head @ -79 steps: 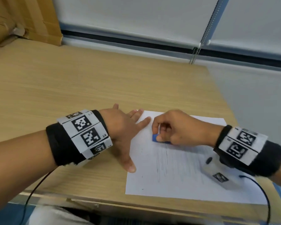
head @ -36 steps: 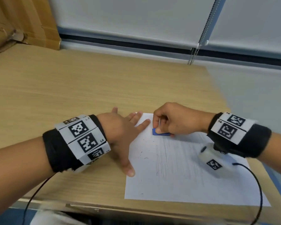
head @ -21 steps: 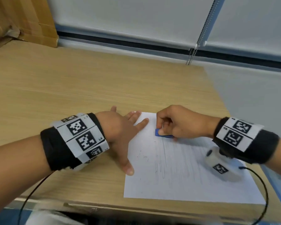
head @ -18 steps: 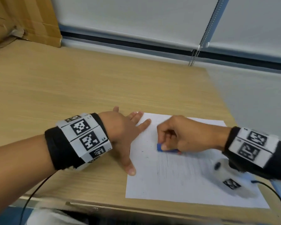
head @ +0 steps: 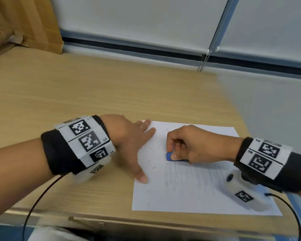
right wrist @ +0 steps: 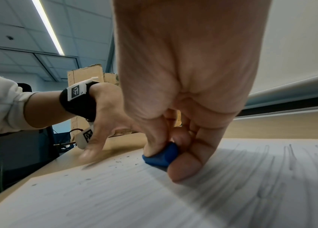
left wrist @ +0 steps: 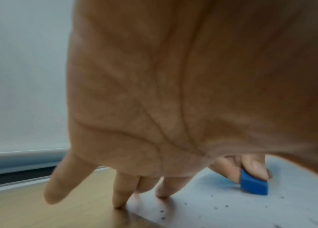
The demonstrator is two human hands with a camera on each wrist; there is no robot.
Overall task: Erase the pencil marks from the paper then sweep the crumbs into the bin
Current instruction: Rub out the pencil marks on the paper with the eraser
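A white sheet of paper (head: 195, 192) lies on the wooden desk (head: 87, 94), covered with faint pencil strokes (right wrist: 290, 160). My right hand (head: 191, 145) pinches a small blue eraser (head: 169, 156) between thumb and fingers and presses it on the sheet's upper left part. The same eraser (left wrist: 253, 184) (right wrist: 163, 155) shows in both wrist views. My left hand (head: 132, 143) lies flat with spread fingers on the paper's left edge, thumb (head: 141, 176) on the sheet. Dark eraser crumbs (head: 152, 162) dot the paper between the two hands. No bin is in view.
A cardboard box (head: 24, 23) stands at the desk's far left corner. Window blinds with a bead chain (head: 207, 54) run behind the desk. The desk's right edge (head: 233, 108) drops off just beyond the paper. Black cables (head: 35, 202) hang from both wristbands over the near edge.
My right hand has rubbed the eraser back and forth over the upper left of the sheet, now drawn nearer to me. More crumbs lie on the paper. My left hand has stayed put.
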